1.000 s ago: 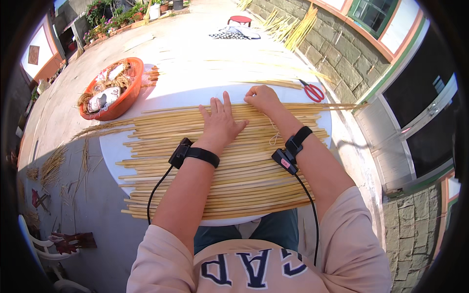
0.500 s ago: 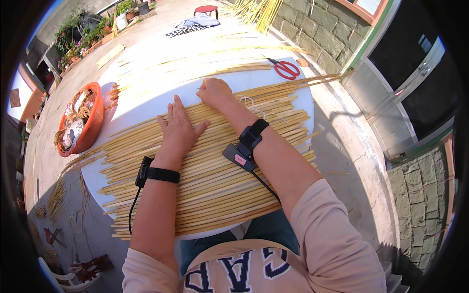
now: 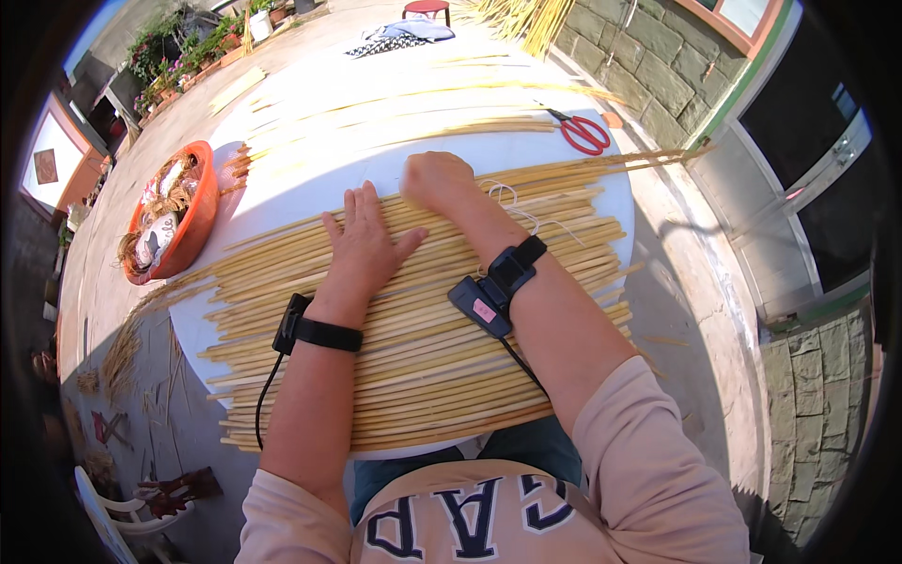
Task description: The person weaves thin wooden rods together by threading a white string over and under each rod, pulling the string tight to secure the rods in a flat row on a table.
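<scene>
Many long pale-yellow plant stalks lie side by side across a white table, forming a flat mat. My left hand lies flat on the far part of this mat, fingers spread. Just right of it, my right hand is closed in a pinch over the mat's far edge; what the fingertips hold is hidden. A white string loops over the stalks beside my right wrist. Red-handled scissors rest on the table beyond, to the right.
An orange basin with fibre bundles stands at the left. More loose stalks lie on the sunlit far part of the table. Behind are folded cloth and a red stool. A stone wall rises at the right.
The whole view has shifted, so the scene sits further right. My right hand stays pinched at the mat's far edge, its fingertips turned more out of sight. My left hand remains flat.
</scene>
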Action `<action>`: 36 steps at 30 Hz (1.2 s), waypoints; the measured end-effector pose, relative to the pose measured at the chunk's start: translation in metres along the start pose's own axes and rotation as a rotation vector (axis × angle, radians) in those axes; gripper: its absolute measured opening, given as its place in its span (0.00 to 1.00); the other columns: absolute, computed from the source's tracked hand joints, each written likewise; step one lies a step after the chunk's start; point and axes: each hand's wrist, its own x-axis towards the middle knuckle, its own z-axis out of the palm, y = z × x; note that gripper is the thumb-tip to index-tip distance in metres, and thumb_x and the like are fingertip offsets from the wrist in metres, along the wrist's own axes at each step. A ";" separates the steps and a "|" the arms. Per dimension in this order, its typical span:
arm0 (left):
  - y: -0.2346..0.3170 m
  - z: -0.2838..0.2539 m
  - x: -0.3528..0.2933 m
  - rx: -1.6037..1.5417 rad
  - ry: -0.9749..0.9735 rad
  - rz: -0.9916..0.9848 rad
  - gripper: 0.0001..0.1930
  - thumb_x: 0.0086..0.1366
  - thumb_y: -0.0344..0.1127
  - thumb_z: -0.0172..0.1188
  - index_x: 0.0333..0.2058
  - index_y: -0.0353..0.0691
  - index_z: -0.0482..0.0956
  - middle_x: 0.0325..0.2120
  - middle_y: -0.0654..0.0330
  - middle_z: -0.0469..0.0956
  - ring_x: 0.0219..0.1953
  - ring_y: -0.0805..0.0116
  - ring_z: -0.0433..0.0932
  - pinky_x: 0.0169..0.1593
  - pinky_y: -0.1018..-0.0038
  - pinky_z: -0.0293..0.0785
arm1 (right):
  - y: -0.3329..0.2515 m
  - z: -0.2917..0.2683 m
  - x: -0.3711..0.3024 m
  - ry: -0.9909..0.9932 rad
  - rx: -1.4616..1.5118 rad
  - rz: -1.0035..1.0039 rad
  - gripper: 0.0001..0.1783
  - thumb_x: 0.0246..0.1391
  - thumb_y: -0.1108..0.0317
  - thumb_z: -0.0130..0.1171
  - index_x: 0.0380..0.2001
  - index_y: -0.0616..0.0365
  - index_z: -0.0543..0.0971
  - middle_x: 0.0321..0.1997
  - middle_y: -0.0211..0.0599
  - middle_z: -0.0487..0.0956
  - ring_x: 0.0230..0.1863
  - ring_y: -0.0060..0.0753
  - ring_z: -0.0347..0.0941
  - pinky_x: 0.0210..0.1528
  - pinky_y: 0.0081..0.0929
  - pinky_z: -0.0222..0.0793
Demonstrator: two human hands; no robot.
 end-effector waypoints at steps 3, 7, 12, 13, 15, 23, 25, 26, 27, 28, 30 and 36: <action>-0.001 0.003 0.000 0.007 0.025 0.013 0.46 0.52 0.60 0.51 0.54 0.24 0.49 0.56 0.38 0.50 0.61 0.47 0.43 0.58 0.47 0.35 | 0.000 0.004 0.000 0.075 -0.004 0.000 0.11 0.44 0.59 0.55 0.27 0.54 0.75 0.25 0.39 0.77 0.32 0.40 0.73 0.34 0.34 0.67; -0.003 0.006 0.000 0.073 0.062 0.021 0.42 0.53 0.61 0.50 0.50 0.24 0.56 0.53 0.33 0.52 0.60 0.42 0.44 0.58 0.47 0.37 | -0.002 0.009 -0.001 0.139 -0.019 -0.001 0.13 0.48 0.59 0.53 0.27 0.58 0.73 0.25 0.43 0.76 0.30 0.42 0.73 0.34 0.37 0.67; -0.002 0.001 0.000 0.059 0.007 0.002 0.41 0.53 0.61 0.50 0.50 0.26 0.57 0.53 0.35 0.52 0.59 0.40 0.45 0.58 0.47 0.40 | 0.001 0.013 -0.005 0.208 -0.118 -0.138 0.10 0.48 0.64 0.51 0.29 0.61 0.70 0.29 0.44 0.74 0.30 0.43 0.74 0.31 0.34 0.69; -0.002 0.000 -0.001 0.047 0.012 0.012 0.41 0.53 0.61 0.50 0.50 0.26 0.58 0.53 0.35 0.52 0.59 0.40 0.45 0.58 0.47 0.41 | 0.000 0.012 -0.006 0.215 -0.182 -0.171 0.09 0.48 0.67 0.51 0.29 0.63 0.70 0.31 0.44 0.73 0.30 0.42 0.75 0.31 0.32 0.70; -0.002 0.000 -0.001 0.035 0.015 0.022 0.40 0.52 0.61 0.50 0.49 0.25 0.58 0.52 0.34 0.53 0.59 0.39 0.46 0.58 0.47 0.42 | 0.001 0.013 -0.005 0.222 -0.217 -0.183 0.08 0.47 0.69 0.50 0.29 0.63 0.70 0.31 0.44 0.73 0.28 0.42 0.75 0.29 0.32 0.71; -0.004 0.001 0.000 0.077 0.013 0.031 0.40 0.53 0.61 0.50 0.49 0.26 0.58 0.52 0.35 0.54 0.58 0.40 0.47 0.57 0.47 0.43 | -0.003 0.016 -0.008 0.249 -0.326 -0.228 0.07 0.43 0.72 0.50 0.28 0.63 0.69 0.29 0.46 0.71 0.24 0.40 0.74 0.24 0.30 0.71; -0.004 0.004 0.002 0.089 0.023 0.038 0.40 0.53 0.61 0.50 0.49 0.26 0.59 0.52 0.35 0.54 0.58 0.40 0.48 0.57 0.47 0.44 | -0.003 0.015 -0.008 0.246 -0.338 -0.207 0.08 0.43 0.72 0.50 0.28 0.64 0.69 0.29 0.46 0.71 0.24 0.39 0.74 0.24 0.29 0.71; -0.004 0.005 0.002 0.103 0.036 0.044 0.40 0.53 0.61 0.50 0.49 0.26 0.59 0.52 0.35 0.54 0.58 0.40 0.48 0.57 0.47 0.44 | -0.003 0.014 -0.009 0.245 -0.339 -0.205 0.08 0.43 0.72 0.50 0.28 0.64 0.69 0.29 0.46 0.71 0.24 0.39 0.74 0.24 0.29 0.71; -0.004 0.006 0.002 0.103 0.034 0.045 0.40 0.53 0.61 0.50 0.49 0.26 0.59 0.52 0.35 0.54 0.58 0.40 0.48 0.57 0.47 0.44 | -0.002 0.014 -0.008 0.232 -0.355 -0.185 0.08 0.43 0.72 0.50 0.28 0.65 0.69 0.29 0.46 0.71 0.24 0.39 0.74 0.24 0.28 0.71; -0.003 0.007 0.003 0.082 0.055 0.059 0.39 0.53 0.61 0.49 0.47 0.25 0.60 0.51 0.35 0.55 0.58 0.41 0.48 0.57 0.46 0.44 | -0.002 0.013 -0.008 0.219 -0.372 -0.165 0.08 0.43 0.71 0.50 0.28 0.65 0.69 0.29 0.46 0.71 0.25 0.39 0.74 0.24 0.28 0.72; -0.002 0.007 0.003 0.059 0.075 0.075 0.39 0.53 0.62 0.48 0.46 0.25 0.61 0.50 0.34 0.57 0.58 0.42 0.48 0.56 0.46 0.43 | 0.000 0.013 -0.008 0.235 -0.375 -0.153 0.09 0.43 0.71 0.50 0.29 0.65 0.69 0.29 0.46 0.71 0.25 0.38 0.74 0.24 0.27 0.72; -0.010 0.002 -0.001 0.088 0.073 0.029 0.39 0.53 0.62 0.48 0.45 0.25 0.62 0.50 0.33 0.56 0.58 0.42 0.49 0.56 0.46 0.44 | -0.008 0.018 -0.005 0.245 -0.362 -0.153 0.08 0.44 0.71 0.49 0.28 0.65 0.69 0.30 0.46 0.71 0.25 0.39 0.74 0.24 0.29 0.71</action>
